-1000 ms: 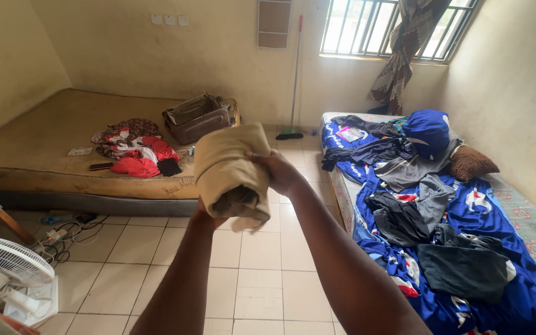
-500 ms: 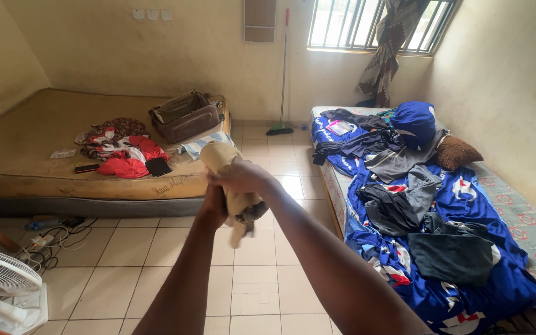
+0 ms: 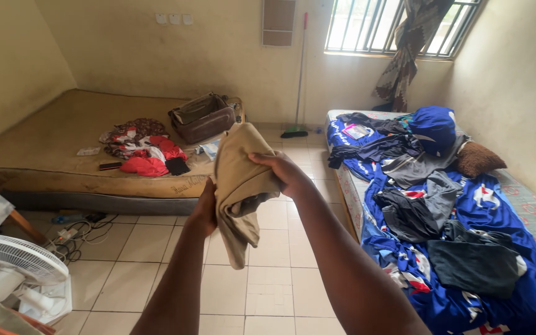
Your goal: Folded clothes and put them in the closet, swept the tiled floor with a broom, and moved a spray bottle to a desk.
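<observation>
Tan cloth (image 3: 241, 186) hangs bunched in mid-air over the tiled floor (image 3: 268, 279) — right hand (image 3: 283, 172) clamps its upper fold, left hand (image 3: 205, 208) grips the side. Better, I judge, to keep edges aligned — letting the loose tail hang straight.

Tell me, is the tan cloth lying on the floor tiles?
No, both the left hand and right hand hold the tan cloth up in the air.
</observation>
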